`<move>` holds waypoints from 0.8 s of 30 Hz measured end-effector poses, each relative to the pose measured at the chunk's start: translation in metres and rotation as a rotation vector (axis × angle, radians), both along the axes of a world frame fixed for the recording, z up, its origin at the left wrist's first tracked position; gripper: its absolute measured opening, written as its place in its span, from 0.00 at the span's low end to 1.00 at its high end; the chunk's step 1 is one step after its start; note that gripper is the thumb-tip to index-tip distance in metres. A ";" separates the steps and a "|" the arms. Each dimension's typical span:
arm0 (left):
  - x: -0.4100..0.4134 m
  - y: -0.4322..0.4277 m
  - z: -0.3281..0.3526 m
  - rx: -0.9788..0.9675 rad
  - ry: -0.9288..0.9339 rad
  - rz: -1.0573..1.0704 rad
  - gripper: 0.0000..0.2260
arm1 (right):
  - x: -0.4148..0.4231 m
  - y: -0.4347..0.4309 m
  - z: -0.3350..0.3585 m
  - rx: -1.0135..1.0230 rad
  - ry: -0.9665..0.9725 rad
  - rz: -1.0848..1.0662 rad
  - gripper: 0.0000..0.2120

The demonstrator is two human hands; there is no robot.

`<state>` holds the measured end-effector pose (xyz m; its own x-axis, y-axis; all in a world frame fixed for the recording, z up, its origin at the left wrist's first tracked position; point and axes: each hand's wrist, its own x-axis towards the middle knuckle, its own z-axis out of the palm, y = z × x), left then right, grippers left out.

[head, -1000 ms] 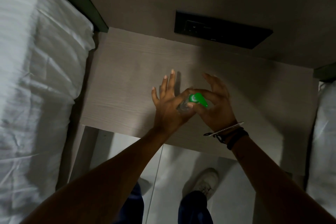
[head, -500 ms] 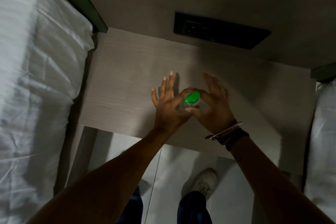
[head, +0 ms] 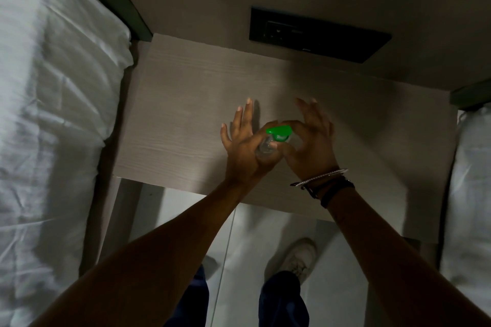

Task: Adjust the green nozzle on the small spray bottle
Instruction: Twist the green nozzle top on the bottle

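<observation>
A small clear spray bottle (head: 264, 148) with a green nozzle (head: 279, 131) is held between both hands above the wooden bedside table (head: 186, 119). My left hand (head: 243, 145) grips the clear body with thumb and forefinger, its other fingers stretched forward. My right hand (head: 309, 145) pinches the green nozzle between thumb and forefinger, its other fingers spread upward. The nozzle's spout points left. Much of the bottle's body is hidden by my fingers.
A black socket panel (head: 318, 34) is set in the wall behind the table. White bedding (head: 53, 114) lies to the left and more white bedding (head: 473, 180) to the right. My legs and a white shoe (head: 295, 260) stand on the floor below.
The green nozzle has turned: its spout pointed right a second ago, sat end-on half a second ago, and now points left. Both hands stay in place around the bottle.
</observation>
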<state>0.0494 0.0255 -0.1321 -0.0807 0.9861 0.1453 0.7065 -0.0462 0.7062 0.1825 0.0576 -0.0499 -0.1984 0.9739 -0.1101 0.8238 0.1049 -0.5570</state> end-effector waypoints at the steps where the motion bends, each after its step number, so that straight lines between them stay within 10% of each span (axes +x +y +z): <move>1: 0.001 0.000 0.001 0.002 -0.007 0.008 0.24 | -0.001 -0.001 0.000 0.017 -0.010 -0.003 0.17; 24: -0.034 0.056 0.034 -0.595 -0.031 -0.512 0.26 | -0.005 -0.019 0.011 0.094 -0.129 -0.198 0.14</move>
<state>0.0152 0.0819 -0.0979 0.4096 0.8128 -0.4142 0.6790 0.0316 0.7334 0.1773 0.0387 -0.0394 0.0066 0.9995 -0.0295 0.8970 -0.0190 -0.4416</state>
